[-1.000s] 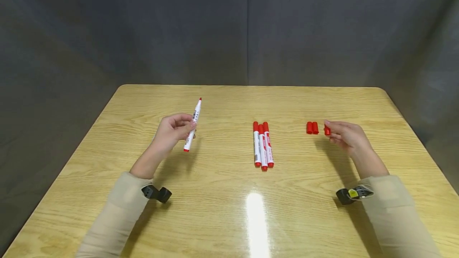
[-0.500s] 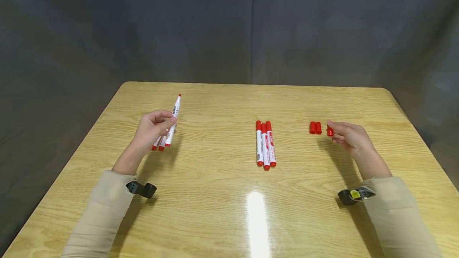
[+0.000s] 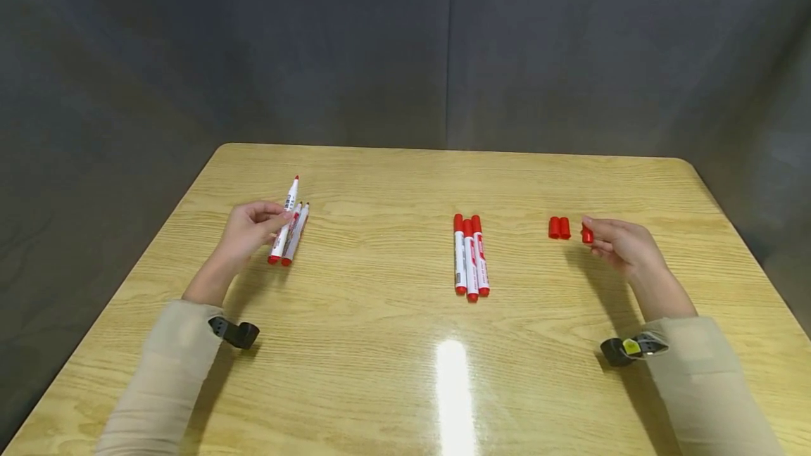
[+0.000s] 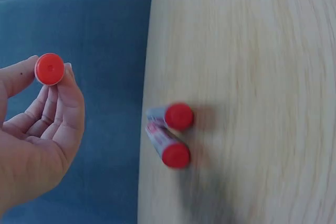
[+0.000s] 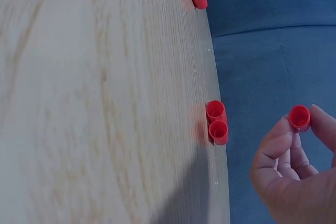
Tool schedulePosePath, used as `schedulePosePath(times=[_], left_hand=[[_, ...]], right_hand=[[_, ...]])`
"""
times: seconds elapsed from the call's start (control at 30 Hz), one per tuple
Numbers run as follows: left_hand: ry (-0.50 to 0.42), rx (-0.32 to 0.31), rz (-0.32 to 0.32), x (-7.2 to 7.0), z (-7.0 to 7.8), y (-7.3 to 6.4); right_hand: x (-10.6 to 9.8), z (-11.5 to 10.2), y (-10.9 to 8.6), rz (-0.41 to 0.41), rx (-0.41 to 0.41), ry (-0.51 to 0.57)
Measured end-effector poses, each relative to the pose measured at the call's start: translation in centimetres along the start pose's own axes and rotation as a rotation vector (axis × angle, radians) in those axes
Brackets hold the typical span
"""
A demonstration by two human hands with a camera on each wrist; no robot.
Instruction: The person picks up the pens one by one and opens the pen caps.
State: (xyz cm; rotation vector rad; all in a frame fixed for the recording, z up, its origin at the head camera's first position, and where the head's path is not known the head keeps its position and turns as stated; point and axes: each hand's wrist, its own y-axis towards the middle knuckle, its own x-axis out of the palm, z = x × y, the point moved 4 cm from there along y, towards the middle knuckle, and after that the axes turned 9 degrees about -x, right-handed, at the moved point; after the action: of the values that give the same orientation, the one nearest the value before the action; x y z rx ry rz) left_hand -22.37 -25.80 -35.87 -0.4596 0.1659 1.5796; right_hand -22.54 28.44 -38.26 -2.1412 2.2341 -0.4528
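Note:
My left hand (image 3: 248,229) pinches an uncapped red marker (image 3: 291,197) between thumb and fingers, its tip pointing away from me and its red end (image 4: 50,69) facing the left wrist camera. Just under and beside it, two more uncapped markers (image 3: 296,236) lie side by side on the table, partly covered by the held one in the head view. On the other side, my right hand (image 3: 627,248) pinches a red marker cap (image 3: 587,233), whose hollow opening (image 5: 300,115) shows in the right wrist view. Left of that hand, two red caps (image 3: 554,228) lie touching each other.
Three capped red markers (image 3: 471,259) lie together in the middle of the wooden table (image 3: 380,343). A dark curtain (image 3: 317,55) hangs behind the table's far edge. Each sleeve carries a small black wrist camera (image 3: 237,333).
My left hand has moved left with the marker, until it overlaps the two uncapped markers lying there. The right hand keeps hold of the cap and has barely moved.

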Motion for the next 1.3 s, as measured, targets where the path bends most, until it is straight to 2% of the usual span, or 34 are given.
schedulePosePath(times=[0.1, 0.23, 0.33, 0.53, 0.63, 0.7, 0.83, 0.93, 1.03, 1.2, 1.3], left_hand=[[0.011, -0.025, -0.002, -0.5, -0.4, 0.2], [0.024, -0.029, 0.007, -1.0, -1.2, 0.7], [0.013, -0.046, 0.032, -1.8, -3.1, 2.2], [0.058, -0.075, 0.092, -3.4, -8.1, 6.3], [0.078, -0.087, 0.111, -3.8, -8.9, 7.2], [0.081, -0.102, 0.109, -3.9, -8.6, 7.0], [0.091, -0.134, 0.084, -3.5, -6.2, 5.5], [0.137, -0.167, 0.075, -3.1, -4.7, 4.6], [0.169, -0.223, 0.089, -2.9, -4.3, 4.4], [0.233, -0.246, 0.081, -2.6, -4.2, 4.7], [0.245, -0.282, 0.083, -2.6, -4.4, 5.1]], right_hand=[[-0.1, 0.1, 0.0, -0.008, -0.001, 0.002], [-0.2, 0.3, 0.1, -0.019, -0.003, 0.005], [-0.3, 0.4, 0.1, -0.018, -0.006, 0.001], [-0.5, 0.5, 0.2, -0.013, -0.001, -0.006], [-0.5, 0.5, 0.2, -0.017, -0.003, -0.001], [-0.6, 0.5, 0.2, -0.02, -0.004, 0.001], [-0.7, 0.4, 0.2, -0.017, -0.001, -0.004], [-0.8, 0.4, 0.1, -0.009, 0.005, -0.009], [-0.9, 0.3, 0.1, -0.005, 0.011, -0.011], [-1.0, 0.3, 0.0, 0.001, 0.012, -0.02], [-1.1, 0.2, -0.1, 0.006, 0.014, -0.022]])
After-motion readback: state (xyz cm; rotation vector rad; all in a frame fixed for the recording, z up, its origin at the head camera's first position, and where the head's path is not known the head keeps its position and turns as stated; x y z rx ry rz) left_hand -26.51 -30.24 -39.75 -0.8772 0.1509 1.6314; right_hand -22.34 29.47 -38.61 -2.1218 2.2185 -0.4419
